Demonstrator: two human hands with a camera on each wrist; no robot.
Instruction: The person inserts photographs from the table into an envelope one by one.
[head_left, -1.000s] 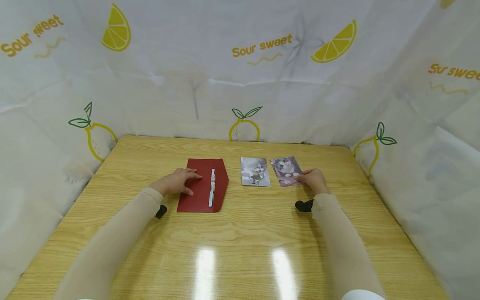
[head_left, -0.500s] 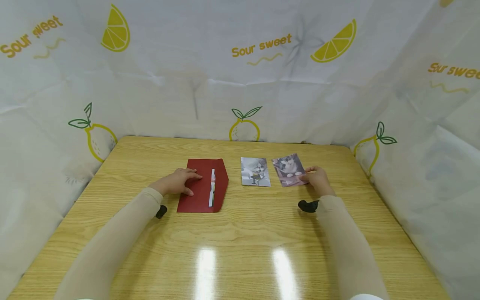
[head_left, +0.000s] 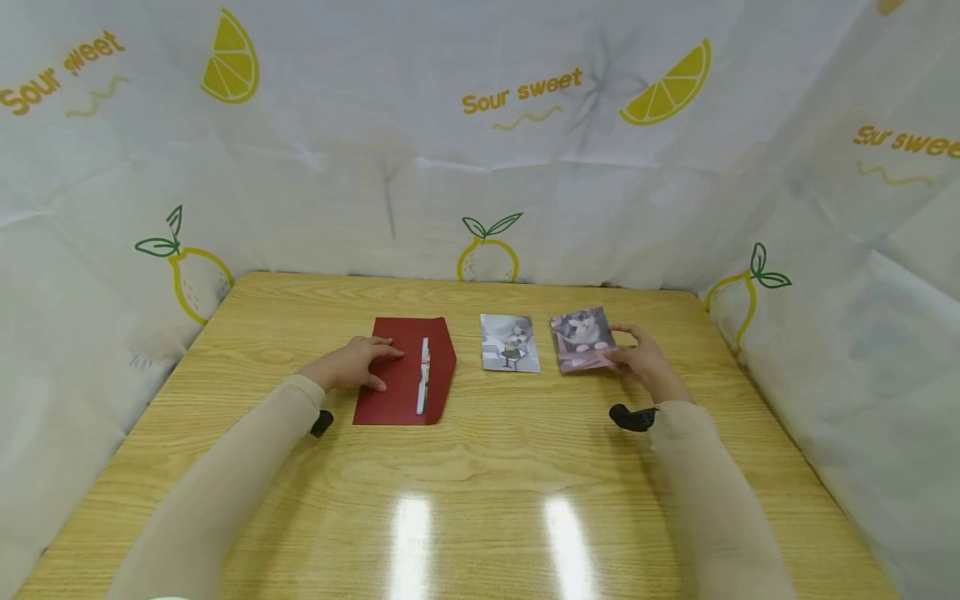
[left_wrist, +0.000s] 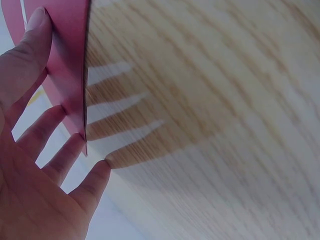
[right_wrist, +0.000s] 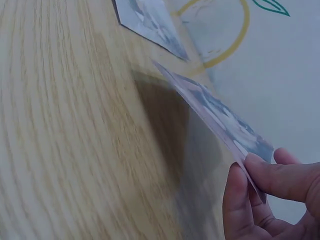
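Note:
My left hand [head_left: 352,364] rests with spread fingers on a red envelope [head_left: 390,408], whose pointed flap faces right. Along the flap's fold shows a narrow white strip [head_left: 423,375] with some colour on it. In the left wrist view the thumb and fingertips touch the envelope [left_wrist: 70,55] near its edge. My right hand [head_left: 641,360] pinches a cat picture card [head_left: 582,333] by its right side, thumb on top and fingers beneath. The right wrist view shows this card [right_wrist: 220,115] tilted and raised off the table, its shadow below. Left of it lies a grey-white picture card [head_left: 510,343].
A wood-grain table [head_left: 480,467] carries everything. White curtains [head_left: 420,183] with lemon prints stand behind and at both sides. Black devices [head_left: 632,417] sit at both wrists.
My right hand has moved a little right and taken the cat picture card with it, lifting it and turning it slightly. The left hand and envelope have stayed put.

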